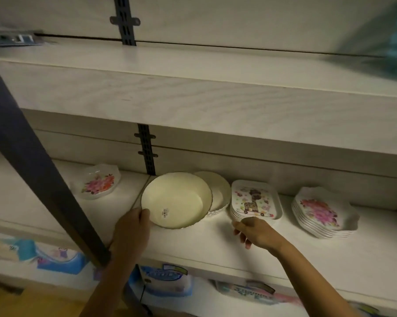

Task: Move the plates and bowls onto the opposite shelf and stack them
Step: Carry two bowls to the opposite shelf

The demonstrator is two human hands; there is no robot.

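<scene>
A cream round bowl [177,200] with a small sticker is tilted toward me on the middle shelf [193,243]. My left hand [133,227] grips its near left rim. Behind it sits a stack of white round plates [217,193]. To the right is a stack of rectangular plates with a cartoon giraffe print [255,200]. My right hand [254,232] hovers just in front of that stack, fingers loosely curled, holding nothing. Further right stands a stack of scalloped flower-print plates [323,213]. A single flower-print dish [99,183] lies at the left.
A dark slanted metal post [33,161] crosses the left side in front of the shelf. An upper shelf board [193,94] overhangs the plates. Blue packaged goods [165,280] fill the shelf below. A dark slotted upright [147,149] runs up the back wall.
</scene>
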